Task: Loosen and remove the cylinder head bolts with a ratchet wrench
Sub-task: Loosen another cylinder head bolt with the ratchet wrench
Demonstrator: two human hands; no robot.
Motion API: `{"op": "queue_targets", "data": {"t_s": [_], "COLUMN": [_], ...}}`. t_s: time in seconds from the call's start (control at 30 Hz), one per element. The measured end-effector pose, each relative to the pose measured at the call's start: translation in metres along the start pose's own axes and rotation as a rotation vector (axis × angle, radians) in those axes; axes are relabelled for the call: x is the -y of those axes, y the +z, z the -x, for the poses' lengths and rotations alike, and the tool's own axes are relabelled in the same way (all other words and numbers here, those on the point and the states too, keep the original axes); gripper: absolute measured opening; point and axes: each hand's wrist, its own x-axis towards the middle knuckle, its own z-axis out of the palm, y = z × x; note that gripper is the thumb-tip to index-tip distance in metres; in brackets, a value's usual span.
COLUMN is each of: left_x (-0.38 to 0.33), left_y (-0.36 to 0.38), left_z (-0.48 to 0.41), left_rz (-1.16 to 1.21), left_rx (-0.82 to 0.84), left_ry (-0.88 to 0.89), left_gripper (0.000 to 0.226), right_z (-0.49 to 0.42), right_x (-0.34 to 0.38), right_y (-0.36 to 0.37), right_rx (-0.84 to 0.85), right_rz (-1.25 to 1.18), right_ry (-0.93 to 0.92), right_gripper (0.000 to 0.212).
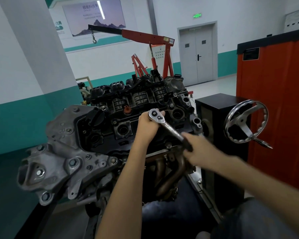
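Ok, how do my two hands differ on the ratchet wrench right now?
The left hand wraps the ratchet wrench under its chrome head, above the engine; the right hand holds the black handle end, nearer the camera. The left hand is sharp; the right hand is blurred. The left hand reaches up from below; the right hand from the lower right. Both curl round the same tool.

Nothing reads clearly: green sign (197, 15), wall poster (93, 16) and ratchet wrench (169, 128) engraving are all blurred
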Motion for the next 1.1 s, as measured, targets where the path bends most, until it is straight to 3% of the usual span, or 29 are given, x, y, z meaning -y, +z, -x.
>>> {"op": "queue_targets", "data": {"t_s": [0.13, 0.2, 0.27, 0.37, 0.53, 0.6, 0.73, 0.8, 0.9, 1.0, 1.1], "left_x": [-0.004, -0.002, 0.000, -0.002, -0.003, -0.002, 0.002, 0.002, 0.002, 0.005, 0.003], "left_y": [-0.004, -0.001, 0.006, 0.019, 0.020, 0.014, 0.004, 0.003, 0.001, 0.003, 0.016], "left_z": [0.000, 0.004, 0.009, 0.013, 0.009, 0.007, 0.003, 0.001, -0.001, 0.005, 0.011], "left_rz": [-0.048, 0.043, 0.126, 0.185, 0.097, 0.086, 0.065, 0.048, 0.049, 0.132, 0.169], "left_rx": [-0.010, -0.081, -0.159, -0.273, -0.327, -0.286, -0.101, -0.060, -0.100, -0.154, -0.212], "left_ry": [0.013, -0.004, -0.019, -0.027, -0.043, -0.050, 0.027, 0.033, 0.022, 0.002, 0.023], "left_gripper": [0.032, 0.037, 0.048, 0.050, 0.049, 0.052, 0.055, 0.050, 0.048, 0.047, 0.054], "right_z": [-0.042, -0.048, -0.032, 0.004, 0.012, 0.011, 0.003, -0.019, -0.052, -0.041, -0.001], "right_x": [-0.004, 0.001, -0.002, 0.005, 0.053, 0.051, 0.012, -0.005, -0.005, -0.007, -0.005], "right_y": [-0.074, -0.072, -0.049, 0.007, 0.084, 0.079, 0.003, -0.045, -0.079, -0.055, 0.002], "right_rx": [0.058, 0.008, -0.023, -0.112, -0.179, -0.151, 0.015, 0.096, 0.050, -0.045, -0.111], "right_rz": [0.548, 0.631, 0.514, 0.079, -0.409, -0.378, -0.041, 0.282, 0.694, 0.605, 0.156], "right_ry": [-0.128, -0.155, -0.078, 0.033, 0.140, 0.135, 0.008, -0.069, -0.198, -0.162, 0.010], "right_gripper": [0.030, 0.028, 0.024, 0.026, 0.029, 0.027, 0.025, 0.024, 0.019, 0.020, 0.027]}}
